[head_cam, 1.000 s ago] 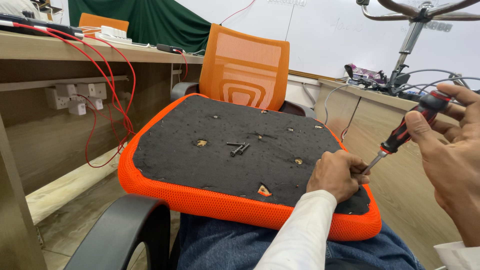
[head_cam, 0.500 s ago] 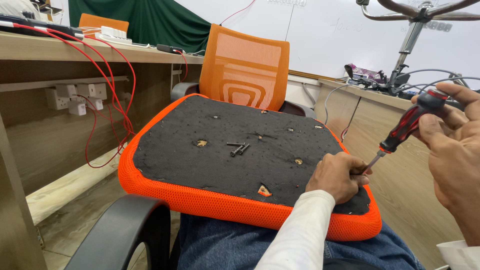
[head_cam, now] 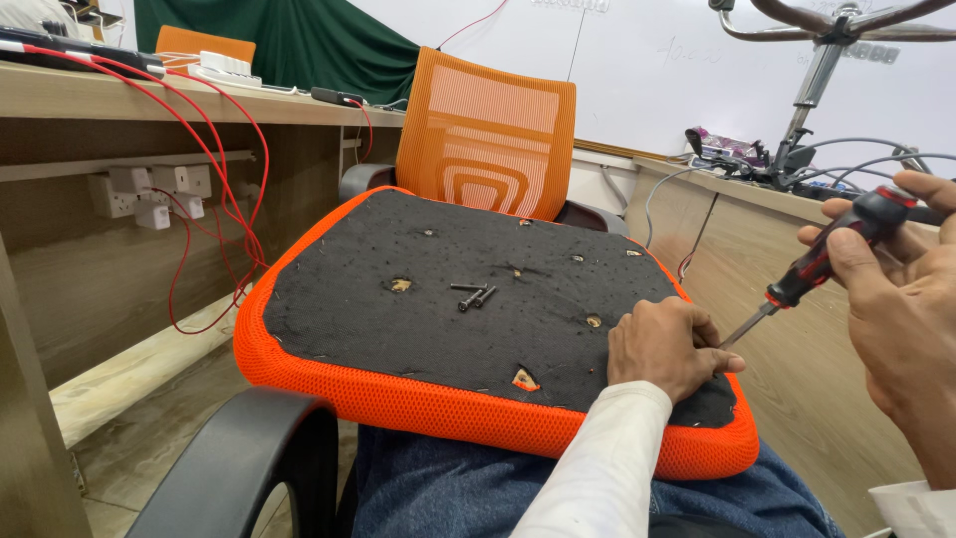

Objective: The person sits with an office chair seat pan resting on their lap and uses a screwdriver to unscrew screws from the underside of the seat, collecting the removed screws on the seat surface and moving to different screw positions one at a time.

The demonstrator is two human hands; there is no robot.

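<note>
A: Status?

B: I see the seat cushion [head_cam: 438, 309] upside down on my lap, 2 loose screws [head_cam: 474, 294] on it. Left hand [head_cam: 665, 347] curled, fingertips pinching at the screwdriver [head_cam: 827, 261] tip; right hand [head_cam: 901, 299] wrapped around the handle. Holes remain unfilled.

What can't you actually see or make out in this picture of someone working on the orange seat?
- Screwdriver tip: hidden behind the left hand, head view.
- Whatever the left hand's fingers pinch: covered by the hand itself.
- Right hand: partly cut off by the right edge.
- Loose screws on the seat underside: too small to tell head type.
</note>
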